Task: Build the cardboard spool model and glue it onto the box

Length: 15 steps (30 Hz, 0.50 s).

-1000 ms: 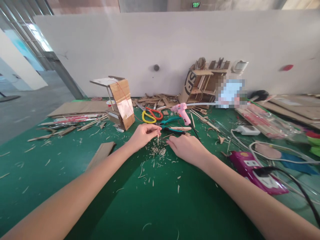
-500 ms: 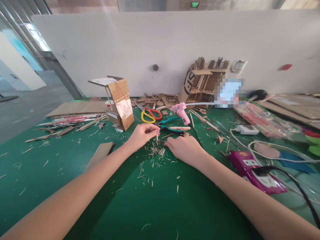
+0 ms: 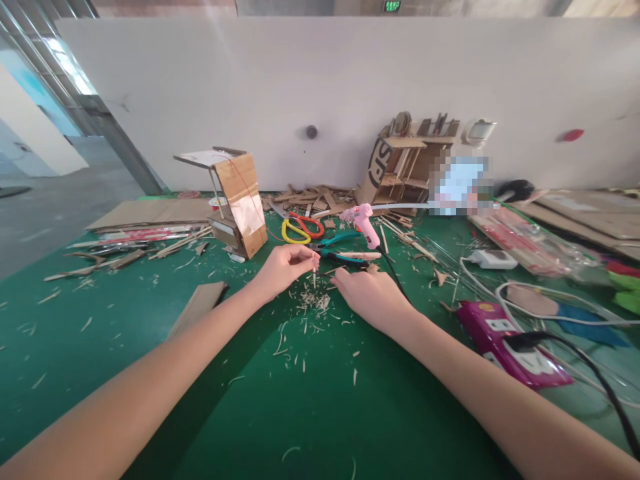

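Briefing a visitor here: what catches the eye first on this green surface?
In the middle, the left hand pinches a small wooden stick upright beside the right hand, above pale shavings. A pink glue gun lies behind them, a magenta power strip to the right.

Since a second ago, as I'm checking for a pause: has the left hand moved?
No. The left hand keeps the same gap to the yellow scissors, pinching the stick; only the view shifted slightly.

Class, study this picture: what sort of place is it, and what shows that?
Probably a craft or model-making workspace: wood shavings lie under the thin stick pinched by the left hand, a pink glue gun sits near scissors, and cardboard models stand by the wall.
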Available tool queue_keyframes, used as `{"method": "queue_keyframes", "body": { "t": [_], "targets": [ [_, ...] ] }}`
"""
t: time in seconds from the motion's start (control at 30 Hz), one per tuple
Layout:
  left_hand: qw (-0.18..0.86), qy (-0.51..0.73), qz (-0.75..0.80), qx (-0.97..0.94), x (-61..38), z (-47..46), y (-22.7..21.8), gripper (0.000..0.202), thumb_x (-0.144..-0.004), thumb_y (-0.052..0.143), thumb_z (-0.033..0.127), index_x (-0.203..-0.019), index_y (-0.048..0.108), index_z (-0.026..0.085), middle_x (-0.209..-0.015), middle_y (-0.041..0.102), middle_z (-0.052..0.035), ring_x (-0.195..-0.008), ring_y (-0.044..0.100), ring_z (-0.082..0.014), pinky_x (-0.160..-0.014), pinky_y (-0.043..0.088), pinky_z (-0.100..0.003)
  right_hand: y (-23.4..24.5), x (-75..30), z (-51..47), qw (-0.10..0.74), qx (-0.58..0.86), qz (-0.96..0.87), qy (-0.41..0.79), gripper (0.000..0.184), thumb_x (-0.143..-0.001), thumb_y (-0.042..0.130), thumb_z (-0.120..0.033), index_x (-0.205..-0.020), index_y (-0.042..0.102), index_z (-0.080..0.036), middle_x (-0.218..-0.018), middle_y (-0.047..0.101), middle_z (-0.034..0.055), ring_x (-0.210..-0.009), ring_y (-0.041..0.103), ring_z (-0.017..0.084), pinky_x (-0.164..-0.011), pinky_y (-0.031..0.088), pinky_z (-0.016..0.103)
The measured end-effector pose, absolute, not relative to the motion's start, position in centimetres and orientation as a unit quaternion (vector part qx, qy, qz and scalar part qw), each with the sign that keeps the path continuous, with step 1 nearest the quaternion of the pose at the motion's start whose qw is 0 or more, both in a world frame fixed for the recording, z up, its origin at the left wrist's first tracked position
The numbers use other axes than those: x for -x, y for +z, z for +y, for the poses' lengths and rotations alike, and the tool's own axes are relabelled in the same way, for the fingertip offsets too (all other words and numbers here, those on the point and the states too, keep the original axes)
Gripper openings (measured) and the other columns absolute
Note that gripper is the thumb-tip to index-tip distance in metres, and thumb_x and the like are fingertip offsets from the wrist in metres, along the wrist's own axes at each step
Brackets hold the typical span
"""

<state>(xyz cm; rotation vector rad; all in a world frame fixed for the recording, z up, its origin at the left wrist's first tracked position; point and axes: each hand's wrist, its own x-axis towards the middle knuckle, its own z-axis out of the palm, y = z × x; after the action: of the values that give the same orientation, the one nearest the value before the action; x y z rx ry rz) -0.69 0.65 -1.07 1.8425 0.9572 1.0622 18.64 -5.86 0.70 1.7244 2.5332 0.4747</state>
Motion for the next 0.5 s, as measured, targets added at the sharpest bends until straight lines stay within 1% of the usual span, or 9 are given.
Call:
{"method": "queue_keyframes", "body": {
  "t": [0.13,0.3,0.4,0.5],
  "targets": [
    [0.397,0.42,0.379,-0.723,0.7,0.8,-1.3,0.016,-0.08,0.066,0.032,-0.081,0.069,0.017,-0.089,0.073,-0.0043,-0.078,0.067,-0.0149,-0.079,0.055,-0.031,0.9,-18.7,-5.8,0.025,-0.555,0.818,0.148,0.042,-0.101,0.025,-0.034,-0.1,0.062,-0.016,-0.072,0.071,0.0124,-0.07,0.07,0.03,-0.061,0.044,0.034],
    [0.399,0.417,0.378,-0.724,0.9,0.8,-1.4,0.019,-0.08,0.066,0.035,-0.083,0.068,0.016,-0.09,0.073,-0.005,-0.079,0.067,-0.0153,-0.08,0.056,-0.033,1.7,-19.1,-6.0,0.03,-0.526,0.84,0.13,0.038,-0.1,0.031,-0.037,-0.095,0.064,-0.019,-0.069,0.071,0.008,-0.068,0.07,0.028,-0.063,0.045,0.034],
    [0.398,0.419,0.379,-0.722,0.9,0.7,-1.3,0.019,-0.08,0.066,0.035,-0.082,0.068,0.016,-0.092,0.072,-0.0052,-0.08,0.067,-0.0152,-0.08,0.056,-0.033,1.8,-19.2,-6.2,0.029,-0.524,0.842,0.121,0.04,-0.1,0.029,-0.039,-0.094,0.063,-0.02,-0.069,0.071,0.007,-0.067,0.07,0.028,-0.063,0.045,0.034],
    [0.399,0.419,0.379,-0.722,0.8,0.7,-1.2,0.018,-0.08,0.067,0.035,-0.081,0.068,0.016,-0.092,0.072,-0.0049,-0.079,0.066,-0.0148,-0.08,0.055,-0.033,1.6,-19.1,-6.2,0.022,-0.544,0.83,0.122,0.041,-0.101,0.026,-0.037,-0.099,0.062,-0.018,-0.073,0.072,0.0079,-0.07,0.07,0.028,-0.061,0.045,0.032]
  ]
}}
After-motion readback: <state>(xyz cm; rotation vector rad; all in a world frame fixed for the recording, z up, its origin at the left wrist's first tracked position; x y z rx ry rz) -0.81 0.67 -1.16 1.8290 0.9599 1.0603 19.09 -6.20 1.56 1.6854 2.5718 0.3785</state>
